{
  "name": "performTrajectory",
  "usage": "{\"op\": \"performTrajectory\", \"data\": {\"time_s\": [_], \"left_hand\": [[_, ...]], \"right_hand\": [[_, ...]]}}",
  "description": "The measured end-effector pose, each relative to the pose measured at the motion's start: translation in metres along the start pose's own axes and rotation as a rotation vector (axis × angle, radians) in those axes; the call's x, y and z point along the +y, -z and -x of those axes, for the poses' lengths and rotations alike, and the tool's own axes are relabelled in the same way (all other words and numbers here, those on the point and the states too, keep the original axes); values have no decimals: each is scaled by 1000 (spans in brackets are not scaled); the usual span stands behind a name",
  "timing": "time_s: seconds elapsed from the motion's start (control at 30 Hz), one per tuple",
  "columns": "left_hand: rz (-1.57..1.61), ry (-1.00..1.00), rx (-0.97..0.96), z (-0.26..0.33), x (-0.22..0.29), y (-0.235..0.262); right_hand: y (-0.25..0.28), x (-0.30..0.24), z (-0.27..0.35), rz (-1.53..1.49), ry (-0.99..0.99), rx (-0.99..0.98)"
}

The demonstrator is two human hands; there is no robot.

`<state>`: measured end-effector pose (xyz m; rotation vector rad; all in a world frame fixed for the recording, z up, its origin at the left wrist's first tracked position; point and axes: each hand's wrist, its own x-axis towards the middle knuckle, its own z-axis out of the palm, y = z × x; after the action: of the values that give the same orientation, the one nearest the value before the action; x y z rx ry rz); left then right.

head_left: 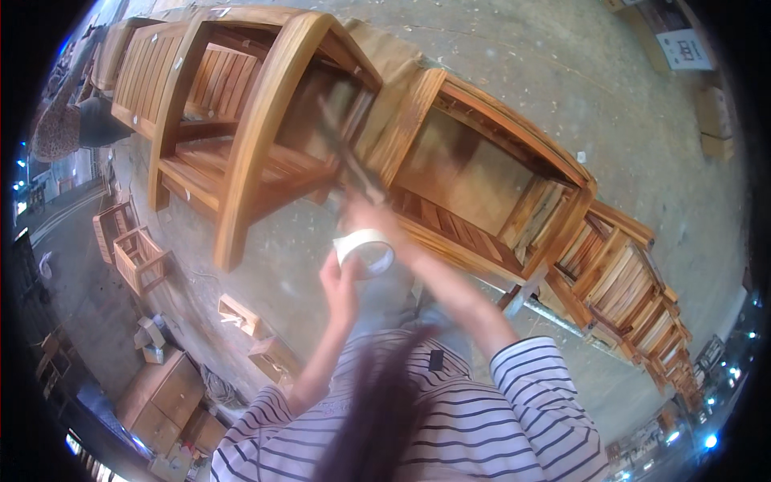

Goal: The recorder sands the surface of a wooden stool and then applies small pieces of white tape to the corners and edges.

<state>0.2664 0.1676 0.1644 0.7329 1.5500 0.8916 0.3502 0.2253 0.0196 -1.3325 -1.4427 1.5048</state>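
Observation:
A roll of white tape (pixel 358 238) is pinched in my left hand (pixel 340 291), its hollow core facing up. Just beyond it, my right hand (pixel 373 223) is closed around a long, dark, thin stick-like tool (pixel 347 153). Motion blurs both this hand and the tool, so its exact kind is unclear. The tool's far end points up and left, in front of a large wooden armchair frame (pixel 241 161). To the right of my right hand lies a wooden furniture frame (pixel 409 128) with slats and an open middle.
More slatted wooden pieces (pixel 626 281) run in a row to the right. A person (pixel 60 128) is at the far left. Small wooden chairs (pixel 138 259), cardboard boxes (pixel 165 398) and a wooden crate (pixel 239 313) stand on the left; more cartons (pixel 713 120) are at the upper right.

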Motion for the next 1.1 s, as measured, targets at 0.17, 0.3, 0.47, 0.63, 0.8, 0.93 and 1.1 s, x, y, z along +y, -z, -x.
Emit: {"op": "performTrajectory", "data": {"time_s": [0.17,0.3,0.47,0.63,0.8,0.93,1.1], "left_hand": [[-17,-26,65,29,5,-9],[37,-38,58,60,-14,-8],[3,-116,-117,96,2,-28],[-100,-326,-357,129,27,-54],[-215,-518,-756,173,45,-83],[-266,-613,-958,203,60,-103],[-253,-641,-1095,217,71,-107]], "right_hand": [[-144,47,132,-34,72,29],[-98,24,179,-223,-156,27],[40,-55,267,-252,-839,183],[197,-127,432,-507,-230,1471],[343,-107,567,745,-107,1694],[335,-110,543,1136,-466,1103],[184,-216,444,31,138,376]]}}
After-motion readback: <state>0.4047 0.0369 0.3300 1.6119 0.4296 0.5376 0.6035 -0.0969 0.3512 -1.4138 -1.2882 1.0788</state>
